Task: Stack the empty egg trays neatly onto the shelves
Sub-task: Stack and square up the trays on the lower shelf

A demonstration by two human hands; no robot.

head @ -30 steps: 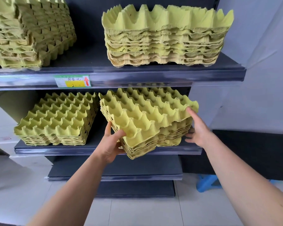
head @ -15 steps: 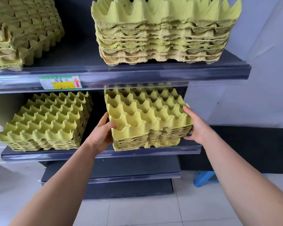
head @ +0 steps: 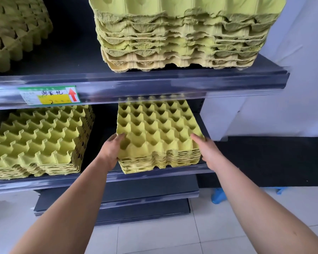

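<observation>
I see both arms stretch forward toward the shelves, side by side. The left hand [head: 111,151] grips the front left corner of the stack of egg trays [head: 158,132], with its fingers curled over the top edge. The right hand [head: 207,151] grips the front right corner, with one finger lying on top and the rest down the side. The stack sits flat on the right part of the middle shelf [head: 62,182], and its front is right at the shelf's front edge. A second stack [head: 39,140] sits on the same shelf to the left, apart from the first one. Above is the upper shelf [head: 173,83] with a big stack [head: 182,39] on the right and a corner stack [head: 15,30] on the far left. A label [head: 50,95] with a red arrow is stuck on its front edge. Under the hands is a bare lower shelf [head: 145,189]. The floor [head: 154,239] has pale tiles. A blue stool [head: 218,196] peeks out near the white wall [head: 292,88].
</observation>
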